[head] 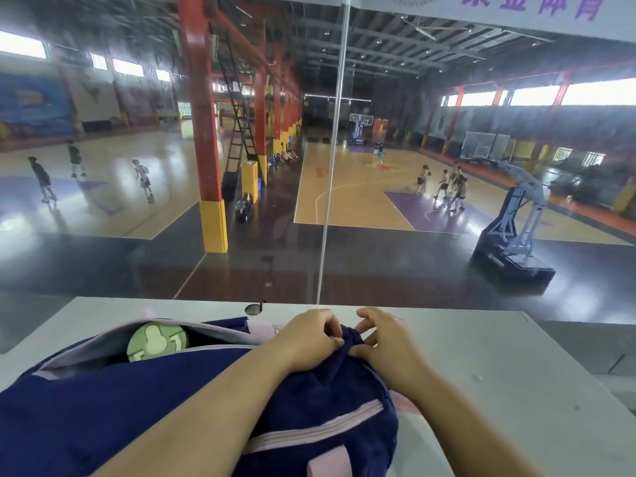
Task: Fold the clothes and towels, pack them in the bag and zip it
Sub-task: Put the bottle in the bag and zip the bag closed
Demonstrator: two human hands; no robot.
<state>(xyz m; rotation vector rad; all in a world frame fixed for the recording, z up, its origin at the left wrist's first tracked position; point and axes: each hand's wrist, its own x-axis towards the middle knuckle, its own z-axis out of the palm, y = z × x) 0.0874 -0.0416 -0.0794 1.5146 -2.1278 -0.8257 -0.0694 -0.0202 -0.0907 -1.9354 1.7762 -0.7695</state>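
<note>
bag point(144, 404) | left hand point(309, 333) pinching its end | right hand point(385, 342) pinching alongside

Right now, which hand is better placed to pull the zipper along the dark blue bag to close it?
Probably the left hand: it pinches the dark blue fabric bag nearest the opening, where a green lid shows. The right hand grips the bag's end and can steady it.

Soft, matt navy cloth on the bag point(144, 401), kinda fuzzy, with smooth pale pink webbing straps point(320, 430). Matt green plastic lid point(157, 342) inside. Smooth matt grey desk point(499, 366). Super glossy court floor point(358, 201) behind glass.
</note>
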